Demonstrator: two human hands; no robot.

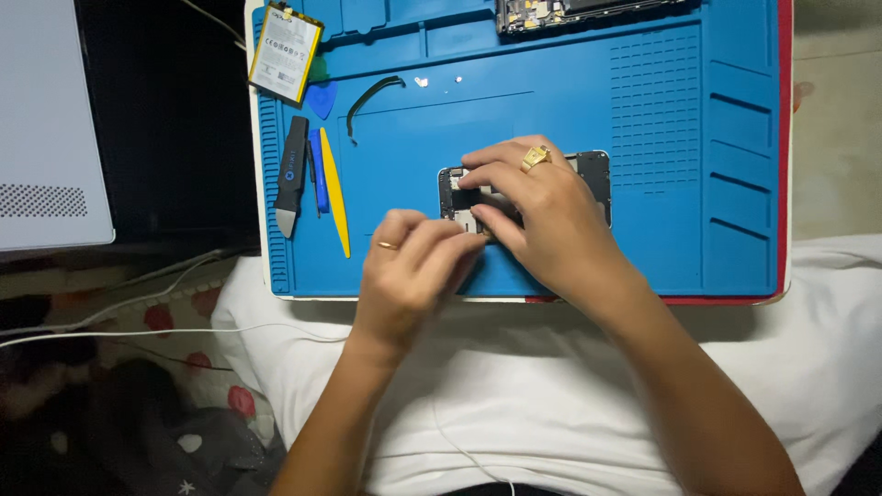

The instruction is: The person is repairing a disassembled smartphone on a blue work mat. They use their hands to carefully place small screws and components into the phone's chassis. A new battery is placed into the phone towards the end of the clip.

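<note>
Both forearms come up from the bottom of the frame over a white pillow (808,367), and they meet on a blue repair mat (570,101) that rests across it. Left hand (413,266), with a thin ring on one finger, has its fingers curled in and pressed together just at the lower left corner of an opened phone body (597,174); whether anything sits between those fingertips, I cannot tell, they are a bit blurred. Right hand (537,211), wearing a chunky gold ring (537,158), lies flat across the middle of the phone body, fingers pointing left and bunched close, fingertips pressing down on the exposed insides near the left end. That phone body lies lengthwise in the centre of the mat, dark frame showing at both ends, most of it hidden beneath the right hand. Over on the left side of the mat, well apart from the hands, a black-handled tool (292,174) lies beside a blue pry stick (318,170) and a yellow pry stick (334,193). Up at the top left corner, a flat phone battery (286,52) sits tilted, a blue triangular pick (322,98) just below it, and a thin curved black strip (372,96) to the right. Another circuit board (588,11) peeks in at the top edge.
</note>
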